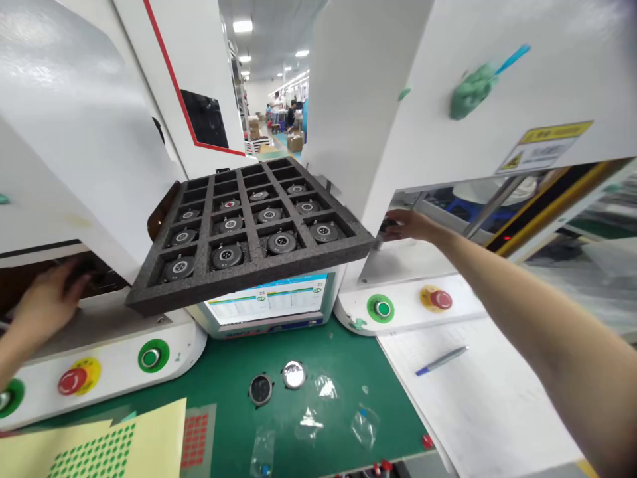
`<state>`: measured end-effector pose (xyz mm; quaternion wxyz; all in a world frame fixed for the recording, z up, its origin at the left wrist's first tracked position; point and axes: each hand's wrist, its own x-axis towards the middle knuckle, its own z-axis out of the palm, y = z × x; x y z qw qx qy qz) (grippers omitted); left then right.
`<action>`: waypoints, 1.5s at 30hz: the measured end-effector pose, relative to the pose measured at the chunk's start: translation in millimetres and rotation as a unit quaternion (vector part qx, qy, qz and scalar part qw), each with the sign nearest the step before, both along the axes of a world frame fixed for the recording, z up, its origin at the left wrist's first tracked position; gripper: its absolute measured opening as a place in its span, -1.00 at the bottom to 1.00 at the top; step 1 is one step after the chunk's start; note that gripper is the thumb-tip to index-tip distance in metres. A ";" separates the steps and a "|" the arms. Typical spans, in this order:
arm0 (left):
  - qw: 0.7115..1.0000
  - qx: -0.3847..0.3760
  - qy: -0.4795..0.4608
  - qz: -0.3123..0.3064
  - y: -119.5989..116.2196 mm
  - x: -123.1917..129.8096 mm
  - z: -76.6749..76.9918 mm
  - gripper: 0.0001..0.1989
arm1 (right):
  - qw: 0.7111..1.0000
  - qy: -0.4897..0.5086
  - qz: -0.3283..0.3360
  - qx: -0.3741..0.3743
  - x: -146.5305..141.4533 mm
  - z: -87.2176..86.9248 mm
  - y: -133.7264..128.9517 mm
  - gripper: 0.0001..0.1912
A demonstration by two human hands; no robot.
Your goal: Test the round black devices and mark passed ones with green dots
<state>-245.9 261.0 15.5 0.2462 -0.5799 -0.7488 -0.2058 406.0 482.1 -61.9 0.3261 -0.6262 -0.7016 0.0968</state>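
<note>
My left hand [47, 300] reaches into the opening of the left white machine [70, 133]. Its fingers are blurred by motion against a dark part, so their grip cannot be made out. On the other side, my right hand [407, 224] is inside the right machine's opening, with fingers closed at a small dark thing that is mostly hidden. Between the machines, a dark foam tray [256, 265] holds several round watch bodies [281, 241] with their backs up; its rear slots hold none. Two more watches, one dark-faced [261, 390] and one bright [293, 375], lie on the green mat [233, 362].
A monitor [279, 302] stands beneath the tray. Green start buttons [382, 309] and red stop buttons [440, 299] line the machine fronts. Paper sheets [478, 398] with a pen [442, 360], sticker sheets [149, 431] and small plastic bags [365, 425] lie on the bench.
</note>
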 end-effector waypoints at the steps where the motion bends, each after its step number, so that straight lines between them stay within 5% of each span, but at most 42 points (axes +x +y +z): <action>1: 0.998 -0.019 -0.014 -0.054 -15.9 0.3 -9.7 -0.45 | 1.000 0.002 -0.010 -0.005 2.7 5.9 -1.6 -0.72; 5: 0.967 -0.067 -0.042 -0.243 -94.7 49.6 -76.6 -0.61 | 0.997 0.011 -0.066 0.030 14.7 15.7 -37.2 -0.57; 8: 0.931 -0.184 -0.078 -0.304 -139.9 108.4 -127.3 -0.63 | 0.985 0.009 -0.076 0.157 6.4 -5.8 -114.1 -0.56; 10: 0.915 -0.240 -0.097 -0.309 -154.9 137.7 -145.9 -0.64 | 0.974 0.004 0.024 0.226 -10.5 -32.1 -179.6 -0.56; 12: 0.909 -0.269 -0.110 -0.297 -160.5 155.8 -150.6 -0.65 | 0.971 -0.016 0.175 0.161 -32.4 -61.0 -237.6 -0.65; 14: 0.909 -0.287 -0.132 -0.271 -160.4 168.0 -145.8 -0.65 | 0.964 -0.025 0.241 0.108 -51.8 -85.7 -275.8 -0.68; 17: 0.918 -0.289 -0.165 -0.217 -151.8 188.5 -135.5 -0.61 | 0.964 -0.010 0.266 -0.014 -63.8 -107.5 -295.4 -0.65; 20: 0.927 -0.277 -0.175 -0.185 -134.6 213.4 -134.0 -0.56 | 0.962 -0.015 0.260 -0.078 -61.3 -108.9 -290.2 -0.65; 25: 0.925 -0.260 -0.203 -0.191 -114.1 237.0 -136.3 -0.74 | 0.954 -0.071 0.277 -0.088 -87.3 -80.9 -279.4 -0.63; 30: 0.943 -0.187 -0.214 -0.173 -121.6 197.4 -108.4 -0.63 | 0.950 -0.085 0.286 -0.088 -172.2 -74.0 -280.8 -0.65; 34: 0.976 -0.107 -0.169 -0.087 -107.2 119.1 -56.7 -0.58 | 0.949 -0.085 0.291 -0.087 -221.7 -81.7 -285.6 -0.58; 38: 0.987 -0.092 -0.130 -0.001 -62.8 35.7 -17.8 -0.55 | 0.946 -0.104 0.294 -0.087 -233.5 -88.8 -282.3 -0.66; 45: 0.974 -0.174 -0.127 0.071 13.2 -49.1 -21.8 -0.59 | 0.931 -0.118 0.331 -0.102 -225.2 -96.2 -269.7 -0.65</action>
